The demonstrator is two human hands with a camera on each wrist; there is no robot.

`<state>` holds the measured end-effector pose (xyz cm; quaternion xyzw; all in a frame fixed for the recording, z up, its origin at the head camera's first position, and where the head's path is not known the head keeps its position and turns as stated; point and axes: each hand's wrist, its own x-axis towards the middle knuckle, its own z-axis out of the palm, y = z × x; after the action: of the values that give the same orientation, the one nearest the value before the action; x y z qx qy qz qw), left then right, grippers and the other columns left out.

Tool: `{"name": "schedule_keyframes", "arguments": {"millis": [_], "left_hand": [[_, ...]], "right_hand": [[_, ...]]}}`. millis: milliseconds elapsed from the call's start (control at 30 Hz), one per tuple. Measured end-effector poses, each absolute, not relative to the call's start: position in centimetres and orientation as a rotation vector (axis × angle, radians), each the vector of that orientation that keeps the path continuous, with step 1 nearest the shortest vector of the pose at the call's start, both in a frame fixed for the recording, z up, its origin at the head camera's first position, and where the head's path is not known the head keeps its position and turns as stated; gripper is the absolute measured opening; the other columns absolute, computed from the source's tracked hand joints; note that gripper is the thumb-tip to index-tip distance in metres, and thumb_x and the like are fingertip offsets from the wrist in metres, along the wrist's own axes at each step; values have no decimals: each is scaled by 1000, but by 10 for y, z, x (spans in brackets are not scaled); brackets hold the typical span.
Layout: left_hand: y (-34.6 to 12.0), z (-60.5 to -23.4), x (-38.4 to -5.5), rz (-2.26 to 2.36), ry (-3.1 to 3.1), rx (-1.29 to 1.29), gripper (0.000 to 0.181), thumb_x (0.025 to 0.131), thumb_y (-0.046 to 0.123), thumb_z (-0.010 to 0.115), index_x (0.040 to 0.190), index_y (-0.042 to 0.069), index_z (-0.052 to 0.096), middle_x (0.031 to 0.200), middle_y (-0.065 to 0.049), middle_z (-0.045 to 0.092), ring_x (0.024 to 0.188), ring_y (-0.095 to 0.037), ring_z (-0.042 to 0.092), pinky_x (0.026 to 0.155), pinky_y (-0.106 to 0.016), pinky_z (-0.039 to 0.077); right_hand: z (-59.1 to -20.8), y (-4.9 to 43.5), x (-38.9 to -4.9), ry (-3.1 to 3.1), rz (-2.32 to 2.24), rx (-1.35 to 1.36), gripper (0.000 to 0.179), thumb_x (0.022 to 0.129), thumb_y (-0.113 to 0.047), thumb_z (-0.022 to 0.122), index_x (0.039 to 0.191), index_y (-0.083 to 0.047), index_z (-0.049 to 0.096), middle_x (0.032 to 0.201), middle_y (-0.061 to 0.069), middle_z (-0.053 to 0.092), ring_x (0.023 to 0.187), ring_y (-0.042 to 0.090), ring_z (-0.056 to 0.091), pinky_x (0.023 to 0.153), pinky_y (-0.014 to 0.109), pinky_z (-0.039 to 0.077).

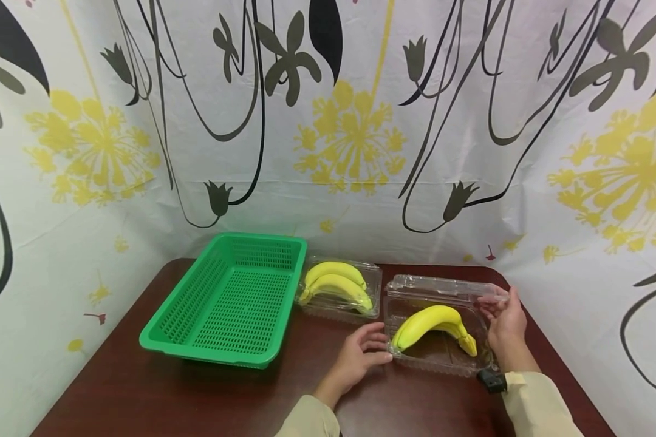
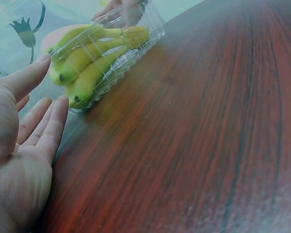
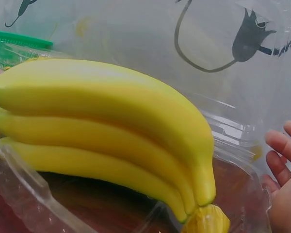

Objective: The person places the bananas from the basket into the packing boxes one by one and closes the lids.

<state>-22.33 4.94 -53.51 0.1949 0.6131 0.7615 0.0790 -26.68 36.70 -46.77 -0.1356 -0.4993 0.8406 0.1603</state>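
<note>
A bunch of yellow bananas (image 1: 430,320) lies in a clear plastic clamshell box (image 1: 440,365), whose lid (image 1: 443,287) stands raised at the back. In the right wrist view, the bunch (image 3: 111,116) shows several joined fingers and a tied yellow stem. My left hand (image 1: 354,359) is at the box's left side, fingers extended, with the fingertips at or very close to the wall. At the right side is my right hand (image 1: 507,325), partly behind the clear lid. Its fingers are loosely bent and grip nothing visible; whether they touch the lid I cannot tell.
Left of the box, another clear box (image 1: 374,303) holds more bananas (image 1: 336,285). Beside it stands a green perforated basket (image 1: 235,309), with no contents visible. All rest on a dark red wooden table (image 1: 208,400), backed by a patterned cloth (image 1: 355,224).
</note>
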Motion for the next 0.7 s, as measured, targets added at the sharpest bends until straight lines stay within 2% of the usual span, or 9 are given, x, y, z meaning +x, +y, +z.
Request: {"name": "schedule_keyframes", "arguments": {"millis": [133, 333, 567, 700], "left_hand": [[51, -533, -221, 2290, 1841, 532, 57, 82, -7, 72, 135, -4, 52, 110, -19, 64, 99, -31, 64, 73, -27, 55], [53, -531, -217, 2326, 1877, 493, 57, 80, -8, 73, 133, -1, 54, 108, -18, 62, 93, -29, 65, 71, -27, 56], [52, -529, -218, 2308, 1905, 505, 65, 80, -8, 74, 138, 9, 52, 114, -20, 56, 90, -25, 64, 68, -30, 56], [54, -526, -220, 2286, 1844, 521, 73, 79, -9, 74, 143, 13, 47, 118, -19, 50, 90, -27, 64, 68, -38, 58]], "right_hand": [[-470, 374, -262, -1455, 2446, -275, 54, 102, -52, 31, 109, -16, 71, 80, -4, 69, 82, 10, 61, 80, 24, 45], [-473, 380, -250, -1537, 2491, -148, 54, 99, -54, 35, 111, -16, 72, 82, 0, 71, 80, 12, 60, 64, 23, 51], [-476, 384, -239, -1879, 2287, -26, 42, 104, -45, 33, 111, -24, 69, 97, -8, 71, 92, 6, 61, 76, 19, 45], [-473, 384, -228, -1980, 2247, -33, 32, 104, -38, 42, 117, -22, 67, 105, -15, 66, 98, 0, 58, 77, 16, 46]]}}
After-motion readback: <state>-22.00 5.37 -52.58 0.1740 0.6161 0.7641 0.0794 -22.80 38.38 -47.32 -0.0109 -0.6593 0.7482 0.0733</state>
